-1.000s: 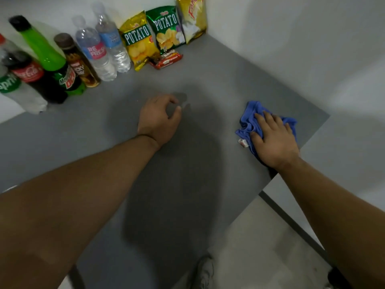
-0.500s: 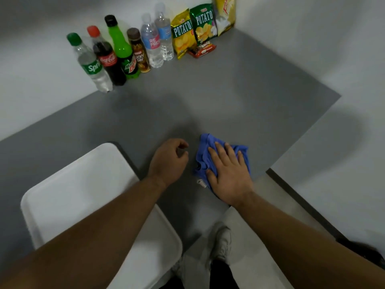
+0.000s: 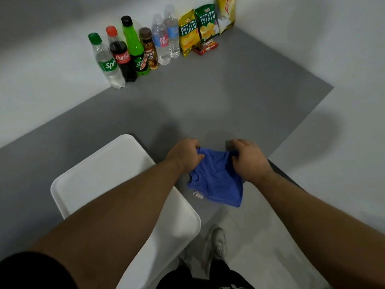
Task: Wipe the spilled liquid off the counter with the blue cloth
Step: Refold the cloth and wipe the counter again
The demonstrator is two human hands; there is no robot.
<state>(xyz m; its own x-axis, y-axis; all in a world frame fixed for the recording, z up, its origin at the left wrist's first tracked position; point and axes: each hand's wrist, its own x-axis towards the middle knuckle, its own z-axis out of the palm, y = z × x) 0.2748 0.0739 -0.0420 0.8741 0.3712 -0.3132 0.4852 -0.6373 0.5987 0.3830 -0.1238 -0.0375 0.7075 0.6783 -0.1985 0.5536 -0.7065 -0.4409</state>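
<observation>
**Both hands grip the blue cloth at the counter's near edge**

Along the far edge of the grey counter (image 3: 229, 84), against the wall, stands a row of plastic bottles. A green-capped Sprite bottle (image 3: 107, 61) holds clear liquid, the cola bottle (image 3: 121, 55) beside it is dark to the neck, and a black-capped bottle (image 3: 134, 46) is bright green. Next come a brown coffee-drink bottle (image 3: 149, 50) and two clear water bottles (image 3: 165, 37). At the far corner, three crinkled snack bags (image 3: 205, 22) lean upright, with a small red packet (image 3: 206, 48) lying flat before them.

The blue cloth (image 3: 216, 178) is soft and rumpled, hanging over the counter's near edge, with a small white tag at its lower hem. The left hand (image 3: 184, 156) pinches its upper left corner, fingers curled closed on the fabric. The right hand (image 3: 249, 160) bunches the upper right corner, fingers likewise clamped. A smooth white chair seat (image 3: 100, 176) with rounded corners sits below the left arm.
</observation>
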